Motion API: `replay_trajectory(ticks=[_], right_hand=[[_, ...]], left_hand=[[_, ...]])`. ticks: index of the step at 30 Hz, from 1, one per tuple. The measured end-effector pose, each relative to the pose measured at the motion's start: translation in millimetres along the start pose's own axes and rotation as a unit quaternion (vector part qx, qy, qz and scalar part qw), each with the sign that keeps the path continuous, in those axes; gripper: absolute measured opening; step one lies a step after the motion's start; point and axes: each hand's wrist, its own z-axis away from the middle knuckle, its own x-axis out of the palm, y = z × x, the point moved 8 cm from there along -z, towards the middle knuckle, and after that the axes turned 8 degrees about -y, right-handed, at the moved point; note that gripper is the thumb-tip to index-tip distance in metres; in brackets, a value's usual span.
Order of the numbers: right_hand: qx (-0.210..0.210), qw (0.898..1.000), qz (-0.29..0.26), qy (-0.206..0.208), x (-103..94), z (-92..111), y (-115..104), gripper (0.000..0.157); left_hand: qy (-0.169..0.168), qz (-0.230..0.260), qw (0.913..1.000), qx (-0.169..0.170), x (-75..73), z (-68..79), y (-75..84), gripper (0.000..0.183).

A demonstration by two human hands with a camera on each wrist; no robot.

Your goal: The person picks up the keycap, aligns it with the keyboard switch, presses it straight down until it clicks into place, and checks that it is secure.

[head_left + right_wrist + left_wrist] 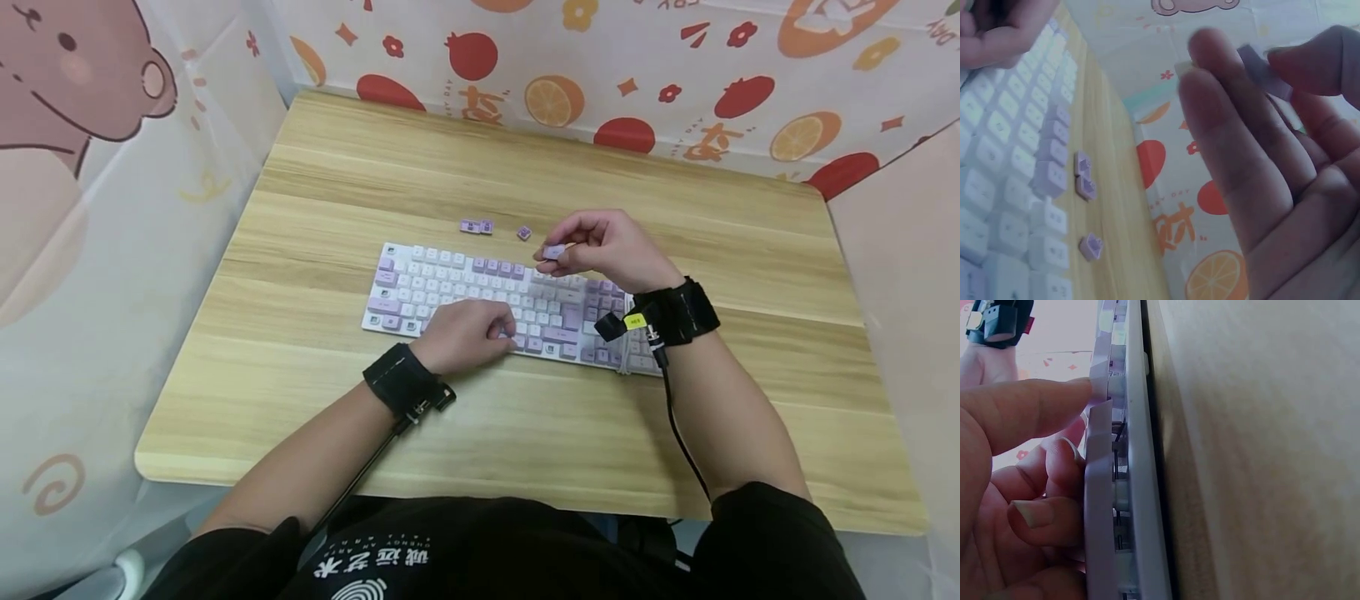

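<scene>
My left hand (468, 333) lies curled over the front edge of a white and purple keyboard (427, 279). In the left wrist view one straight digit (1041, 409) touches a purple key at the front row, beside a long purple bar key (1099, 500); the other fingers bend behind it. Whether they pinch the key is hidden. Above the keyboard's back edge, my right hand (611, 250) pinches a purple keycap (553, 252) between thumb and fingers. A small white piece (1184, 66) shows behind its fingertips in the right wrist view, its kind unclear.
Behind the keyboard lie two loose purple keycaps (476, 227) side by side and a single one (524, 233). A bundled white cable (623, 358) crosses the keyboard's right part. Printed curtains (517, 75) border the wooden table (315, 408).
</scene>
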Motion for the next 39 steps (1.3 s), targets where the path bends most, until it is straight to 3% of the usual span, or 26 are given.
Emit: replay_trajectory(ticks=[6,11,18,24,27,31,34,37,39], right_hand=[[-0.008,0.999,0.020,0.037,0.1,8.8,10.3,0.015],[0.023,0.990,0.122,0.062,4.8,19.1,23.8,0.025],[0.062,0.950,0.299,0.073,24.4,42.4,34.1,0.017],[0.054,0.908,0.411,0.062,34.8,58.7,38.2,0.017],[0.027,0.887,0.458,0.056,37.6,61.1,39.2,0.018],[-0.044,0.859,0.508,0.046,45.2,61.7,38.6,0.016],[-0.079,0.849,0.521,0.033,52.4,61.6,39.8,0.014],[-0.084,0.847,0.525,0.019,59.1,60.5,43.2,0.013],[-0.086,0.840,0.536,0.013,63.4,59.4,46.0,0.011]], left_hand=[[0.005,0.003,1.0000,0.000,-0.1,0.5,0.4,0.013],[0.007,0.003,1.0000,-0.001,-0.3,0.3,0.9,0.012],[0.009,-0.003,1.0000,0.003,-0.9,-1.9,1.4,0.013],[0.009,0.001,1.0000,-0.003,1.0,-2.3,-0.4,0.012],[0.008,0.005,0.9999,-0.005,0.9,-1.8,-1.1,0.012],[0.006,0.007,0.9999,-0.004,1.1,-1.4,-0.5,0.012],[0.006,0.007,1.0000,-0.003,0.6,-1.1,0.3,0.012],[0.007,0.004,1.0000,-0.002,-0.2,-0.8,0.7,0.012],[0.008,0.003,1.0000,-0.002,-1.0,-0.6,1.2,0.011]])
